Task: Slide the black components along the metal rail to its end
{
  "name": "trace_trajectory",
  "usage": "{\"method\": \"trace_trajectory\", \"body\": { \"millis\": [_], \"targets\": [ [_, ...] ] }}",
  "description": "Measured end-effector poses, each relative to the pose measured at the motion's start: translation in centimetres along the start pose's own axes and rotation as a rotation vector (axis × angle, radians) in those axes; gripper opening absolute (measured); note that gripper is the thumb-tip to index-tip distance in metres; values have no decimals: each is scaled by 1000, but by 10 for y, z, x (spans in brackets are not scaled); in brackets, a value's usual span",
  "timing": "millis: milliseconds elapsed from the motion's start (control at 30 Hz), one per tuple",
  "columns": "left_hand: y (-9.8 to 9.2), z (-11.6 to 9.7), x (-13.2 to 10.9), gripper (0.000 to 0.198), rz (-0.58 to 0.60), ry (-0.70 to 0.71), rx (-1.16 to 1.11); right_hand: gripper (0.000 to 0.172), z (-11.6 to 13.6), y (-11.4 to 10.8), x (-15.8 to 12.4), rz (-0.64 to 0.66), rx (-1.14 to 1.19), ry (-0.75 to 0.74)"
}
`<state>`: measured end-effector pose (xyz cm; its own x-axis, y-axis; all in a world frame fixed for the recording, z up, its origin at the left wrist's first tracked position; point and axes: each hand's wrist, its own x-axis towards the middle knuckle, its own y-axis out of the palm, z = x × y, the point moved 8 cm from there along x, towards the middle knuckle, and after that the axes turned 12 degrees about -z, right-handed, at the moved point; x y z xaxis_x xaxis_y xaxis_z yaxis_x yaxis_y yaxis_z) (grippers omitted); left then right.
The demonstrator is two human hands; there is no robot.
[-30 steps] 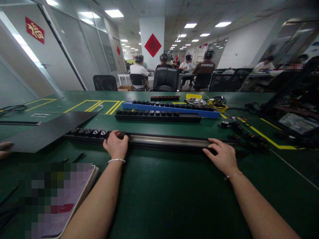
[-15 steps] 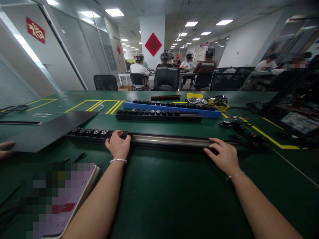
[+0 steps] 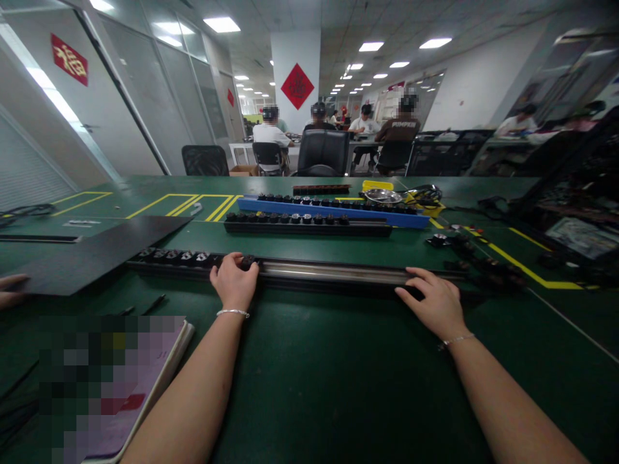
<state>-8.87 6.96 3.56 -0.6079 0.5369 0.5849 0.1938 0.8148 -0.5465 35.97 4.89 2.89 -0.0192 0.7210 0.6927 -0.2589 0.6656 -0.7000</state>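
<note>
A long black track rail (image 3: 329, 273) with a bright metal channel lies crosswise on the green table. Several small round black-and-silver pieces (image 3: 187, 256) sit in a row along its left part. My left hand (image 3: 235, 280) is closed, thumb and fingers around a small black piece (image 3: 248, 262) set in the rail's channel; most of that piece is hidden. Toward the rail's right end, my right hand (image 3: 432, 299) grips the rail, fingers over the top and thumb on the near side.
Behind lie a black rail (image 3: 309, 230) and a blue rail (image 3: 333, 212), both with round pieces. Loose black parts (image 3: 498, 270) are at right. A dark sheet (image 3: 106, 258) touches another person's hand (image 3: 12, 290) at left; a notebook (image 3: 140, 399) lies nearer. A steel bowl (image 3: 382, 196) stands behind.
My left hand has shifted slightly to the right along the rail, and the small black piece at its fingers has moved with it. My right hand stays in place.
</note>
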Motion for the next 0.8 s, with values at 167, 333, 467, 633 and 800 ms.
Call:
{"method": "trace_trajectory", "body": {
  "millis": [167, 333, 467, 633, 800],
  "targets": [
    [0, -4, -2, 33, 12, 11, -10, 35, 0, 1, -1, -7, -6, -9],
    [2, -6, -4, 33, 23, 19, -25, 36, -1, 1, -1, 5, -5, -3],
    [4, -9, -5, 33, 42, 41, -33, 37, -2, 2, -1, 24, -3, 10],
    [3, -15, -9, 35, 55, 77, 5, 38, -2, 3, -1, 30, 2, 6],
    [2, -16, -11, 33, 74, 77, 117, 39, -2, 2, 0, 28, 2, -9]
  ]
}}
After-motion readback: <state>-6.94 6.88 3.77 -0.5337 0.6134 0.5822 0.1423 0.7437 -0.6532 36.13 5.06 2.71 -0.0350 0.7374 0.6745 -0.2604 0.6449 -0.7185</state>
